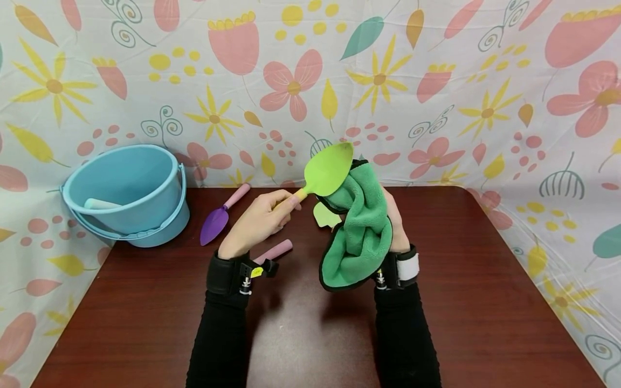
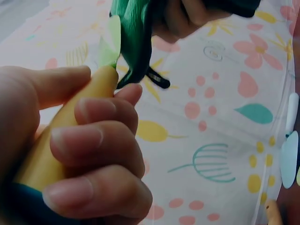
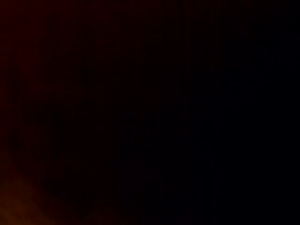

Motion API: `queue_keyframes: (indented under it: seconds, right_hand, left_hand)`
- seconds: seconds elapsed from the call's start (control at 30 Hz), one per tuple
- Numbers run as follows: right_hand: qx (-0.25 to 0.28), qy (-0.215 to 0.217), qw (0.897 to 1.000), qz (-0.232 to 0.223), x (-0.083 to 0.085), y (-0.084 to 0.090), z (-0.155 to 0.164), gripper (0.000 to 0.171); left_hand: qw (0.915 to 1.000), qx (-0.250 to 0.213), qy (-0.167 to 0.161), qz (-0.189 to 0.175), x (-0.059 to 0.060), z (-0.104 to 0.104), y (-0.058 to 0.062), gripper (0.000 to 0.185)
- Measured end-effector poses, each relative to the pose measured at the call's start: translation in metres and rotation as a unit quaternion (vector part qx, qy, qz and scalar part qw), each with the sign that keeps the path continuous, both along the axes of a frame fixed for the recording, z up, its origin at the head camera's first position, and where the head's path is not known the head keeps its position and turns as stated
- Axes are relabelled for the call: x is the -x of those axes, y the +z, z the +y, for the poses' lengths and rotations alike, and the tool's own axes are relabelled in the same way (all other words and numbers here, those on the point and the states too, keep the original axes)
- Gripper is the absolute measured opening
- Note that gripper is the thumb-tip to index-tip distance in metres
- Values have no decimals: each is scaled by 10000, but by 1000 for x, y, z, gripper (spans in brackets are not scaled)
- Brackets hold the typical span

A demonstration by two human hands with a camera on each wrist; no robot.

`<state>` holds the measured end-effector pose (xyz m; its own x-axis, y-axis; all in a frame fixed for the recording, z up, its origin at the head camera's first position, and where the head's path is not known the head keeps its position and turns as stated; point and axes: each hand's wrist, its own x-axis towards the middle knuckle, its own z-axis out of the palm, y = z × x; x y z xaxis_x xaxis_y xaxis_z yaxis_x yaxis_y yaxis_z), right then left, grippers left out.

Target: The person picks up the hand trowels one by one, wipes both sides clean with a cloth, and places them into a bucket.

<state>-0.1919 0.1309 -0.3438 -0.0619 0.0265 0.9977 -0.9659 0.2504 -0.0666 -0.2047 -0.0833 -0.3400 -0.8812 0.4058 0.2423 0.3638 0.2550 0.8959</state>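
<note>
My left hand [image 1: 259,218] grips the yellow handle [image 2: 70,126] of a toy trowel with a lime-green blade [image 1: 330,170], held up above the table. My right hand [image 1: 395,221] holds a bunched green cloth [image 1: 361,226] with a dark edge against the blade's right side; the cloth hides most of that hand. In the left wrist view my fingers [image 2: 101,145] curl round the handle, with the cloth [image 2: 133,37] just beyond. The right wrist view is black.
A blue bucket [image 1: 128,194] with a pale handle inside stands at the table's back left. A purple trowel with a pink handle [image 1: 220,215] lies beside it. Another pink handle [image 1: 276,250] lies under my left wrist. A pale green piece [image 1: 326,215] lies behind the cloth. Floral sheet surrounds the brown table [image 1: 485,302].
</note>
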Motion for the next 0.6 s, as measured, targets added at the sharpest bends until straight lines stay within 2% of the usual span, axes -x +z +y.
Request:
queue_keyframes:
  seconds: [0.03, 0.07, 0.13, 0.2, 0.23, 0.37, 0.43, 0.47, 0.57, 0.6]
  right_hand:
    - [11, 183, 9998, -47, -1, 1, -2, 44]
    - [216, 376, 9983, -378, -5, 0, -6, 55]
    - [672, 395, 9960, -431, -6, -10, -11, 61]
    - [701, 319, 9955, -555, -6, -14, -12, 60]
    - [647, 342, 9953, -636, -5, -16, -11, 57]
    - [395, 385, 9956, -759, 3, -18, -8, 23]
    - [522, 327, 9968, -512, 7, -22, -9, 11]
    - [609, 136, 9976, -301, 9, -25, -10, 7]
    - [763, -597, 9932, 644, 16, -33, -10, 23]
    - [797, -688, 9908, 845, 18, -35, -9, 30]
  left_hand:
    - [10000, -20, -73, -20, 0, 1, 0, 33]
    - [9999, -33, -153, -23, -1, 3, 0, 32]
    - [9995, -63, -301, -39, -2, 6, 1, 33]
    - [9991, -85, -410, -43, -2, 8, 1, 33]
    - [9989, -93, -454, -44, -3, 10, 1, 32]
    - [9985, -6, -545, 86, -3, 14, 1, 29]
    - [9982, 30, -591, 69, -3, 15, 1, 27]
    - [9980, 19, -636, 18, -3, 16, 1, 26]
    - [9965, -9, -814, -171, -4, 18, 2, 23]
    - [9958, -23, -886, -212, -4, 18, 2, 23]
